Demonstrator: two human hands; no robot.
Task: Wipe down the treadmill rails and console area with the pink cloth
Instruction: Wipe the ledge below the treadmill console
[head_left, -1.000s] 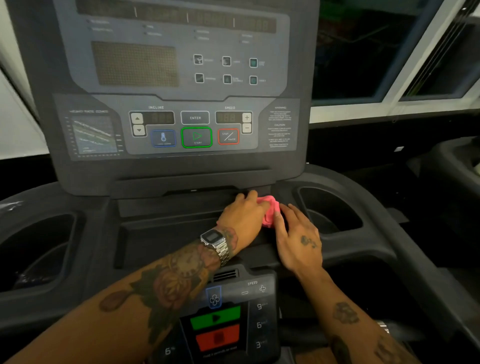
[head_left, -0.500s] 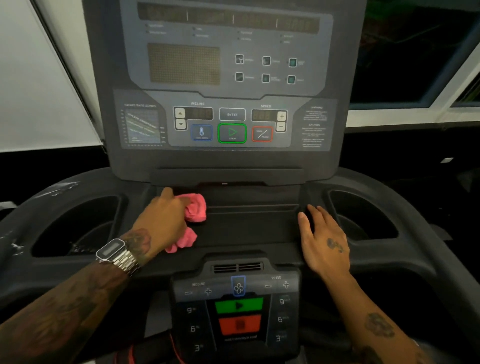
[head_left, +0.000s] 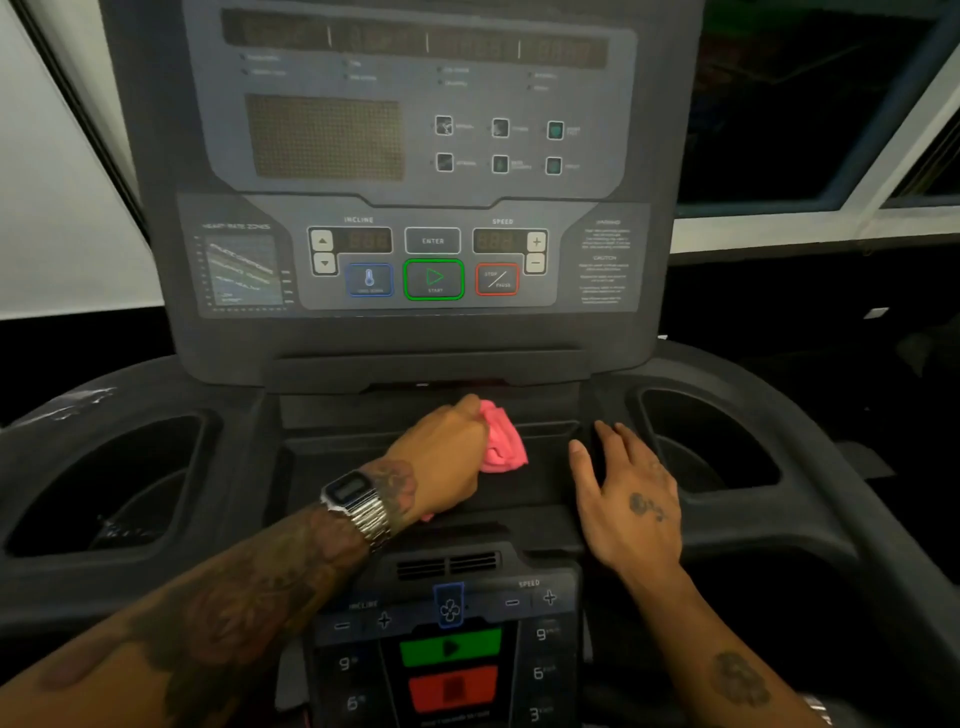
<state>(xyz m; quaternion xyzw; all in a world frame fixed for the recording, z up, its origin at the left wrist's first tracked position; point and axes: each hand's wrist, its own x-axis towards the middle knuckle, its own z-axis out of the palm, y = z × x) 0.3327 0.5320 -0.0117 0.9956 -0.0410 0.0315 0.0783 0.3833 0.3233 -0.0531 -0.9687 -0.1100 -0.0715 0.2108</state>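
At the left edge of the treadmill's dark plastic deck, a deep black cup-holder recess (head_left: 104, 483) is showing pale streaks along its far rim, so I'd say that part is waiting its turn. Moving right, the left hand (head_left: 447, 457), a silver metal wristwatch (head_left: 358, 499) on its wrist, is gripping the bunched pink cloth (head_left: 501, 439) and pressing it onto the shallow black shelf (head_left: 550, 467) just below the tall grey console panel (head_left: 431, 156). The console-area step looks to be underway. The next stroke is probably heading right along the shelf, and the right hand (head_left: 628, 499) is lying open and flat on that end, so it needs lifting clear. Beyond it, the matching right-hand recess (head_left: 711, 441) is sitting dark. Nearer, the small black control pad with green and red keys (head_left: 452, 649) is right under the forearm; brushing those keys is the risk.
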